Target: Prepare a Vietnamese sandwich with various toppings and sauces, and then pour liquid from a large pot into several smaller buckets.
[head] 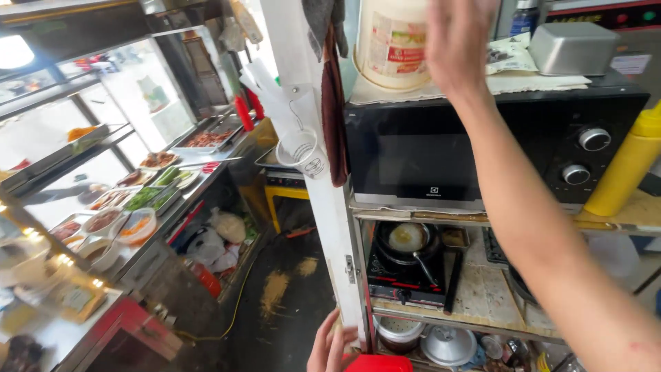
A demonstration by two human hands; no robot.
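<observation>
My right hand [458, 41] is raised high in front of the shelf, beside a white plastic bucket [391, 43] that stands on top of a black microwave [427, 148]. Its fingers run out of the top of the frame, so what they do is hidden. My forearm crosses the right side of the microwave. My left hand [330, 350] is low at the bottom edge, fingers apart and empty, next to a white post [323, 207] and a red lid-like object [380, 363].
Under the microwave a black frying pan with an egg [407, 240] sits on a hob. A yellow squeeze bottle [628, 164] and metal box [573, 47] are at right. Paper cups [303, 153] and a brown cloth [334, 117] hang from the post. Food trays [148, 196] line the left counter.
</observation>
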